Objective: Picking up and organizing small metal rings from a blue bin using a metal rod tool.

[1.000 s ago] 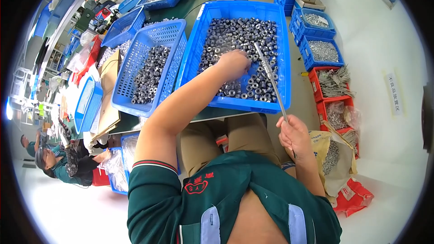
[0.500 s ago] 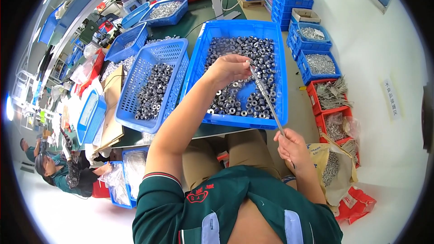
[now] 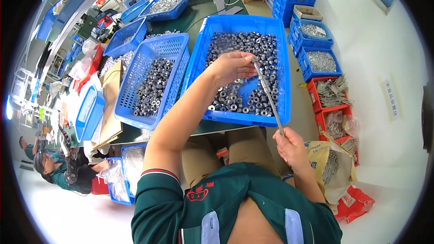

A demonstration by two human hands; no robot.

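Note:
A thin metal rod with thicker, collar-like sections along it slants over a large blue tub. Its lower end is gripped in my right hand, close to my body at the tub's near right corner. Thumb and fingers of my left hand pinch the rod's upper end above the tub. Whether a small part sits between those fingertips I cannot make out. Many small dark metal ring-shaped parts lie loose in the tub below both the rod and my left hand.
Left of the tub stands a blue perforated basket of similar parts, beside cardboard sheets. Stacked blue crates and red bins line the right wall. A yellowish sack stands by my right arm. A co-worker is at far left.
The rod's upper end and my left fingers have shifted slightly right, with the fingers now closer around the tip. My right hand keeps its grip nearly in place.

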